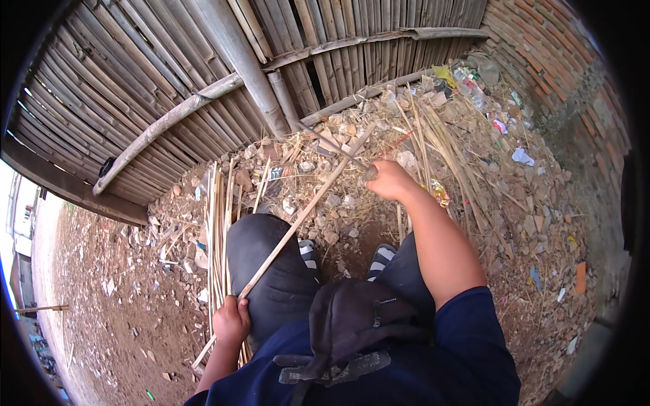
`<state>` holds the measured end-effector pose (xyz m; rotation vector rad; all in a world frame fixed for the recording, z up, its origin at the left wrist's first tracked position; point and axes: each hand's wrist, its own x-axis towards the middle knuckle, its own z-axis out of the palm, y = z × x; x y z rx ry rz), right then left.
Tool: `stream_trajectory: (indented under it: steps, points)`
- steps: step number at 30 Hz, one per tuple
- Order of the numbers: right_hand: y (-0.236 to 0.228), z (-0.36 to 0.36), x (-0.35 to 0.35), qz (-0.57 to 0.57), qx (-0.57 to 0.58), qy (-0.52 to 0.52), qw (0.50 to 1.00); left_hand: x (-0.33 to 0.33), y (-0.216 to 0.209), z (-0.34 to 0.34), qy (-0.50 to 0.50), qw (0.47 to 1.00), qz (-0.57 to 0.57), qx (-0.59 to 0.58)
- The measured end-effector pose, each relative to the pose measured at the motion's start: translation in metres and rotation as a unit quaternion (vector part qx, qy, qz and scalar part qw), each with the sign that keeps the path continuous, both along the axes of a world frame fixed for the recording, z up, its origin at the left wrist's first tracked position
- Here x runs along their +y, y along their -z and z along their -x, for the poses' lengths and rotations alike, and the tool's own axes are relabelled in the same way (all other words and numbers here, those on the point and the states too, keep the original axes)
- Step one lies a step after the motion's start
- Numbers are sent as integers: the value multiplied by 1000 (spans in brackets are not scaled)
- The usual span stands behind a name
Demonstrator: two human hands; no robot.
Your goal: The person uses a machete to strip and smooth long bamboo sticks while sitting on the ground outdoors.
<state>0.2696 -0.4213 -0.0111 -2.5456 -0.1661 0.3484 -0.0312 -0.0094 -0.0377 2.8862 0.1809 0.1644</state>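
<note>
My left hand (231,321) is closed around the lower part of a long, pale bamboo strip (292,233). The strip slants up across my left knee toward the fence. In my right hand (391,180) is the handle of a long, thin-bladed knife (332,145), its dark blade pointing away to the upper left. Blade and strip cross near the strip's far end; I cannot tell whether they touch. A bundle of similar bamboo strips (217,230) lies beside my left leg, partly hidden by my left hand and knee.
A bamboo-slat fence (169,74) with a thick post (237,51) stands ahead, and a brick wall (542,51) rises at right. More long strips (450,149) lie ahead on the right. Stones, straw and litter (523,156) cover the ground.
</note>
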Motion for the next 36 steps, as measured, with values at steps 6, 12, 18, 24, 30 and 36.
stream_trajectory:
  steps: [6,12,18,24,30,36]
  points:
    - [-23,20,29,37,69,-125,989,8,10,6,-2,1000,26,10]
    - [44,-19,-33,-73,7,100,992,9,-1,-3,2,999,-18,29]
    - [-13,19,19,-6,23,-50,998,3,-3,-1,-9,998,-8,57]
    - [-6,1,-3,-43,65,-5,997,6,2,-3,7,999,2,42]
    - [-6,-5,-18,-64,-4,74,995,2,-25,0,19,999,32,19]
    - [-27,13,-14,-46,-23,9,999,4,-41,8,33,993,81,77]
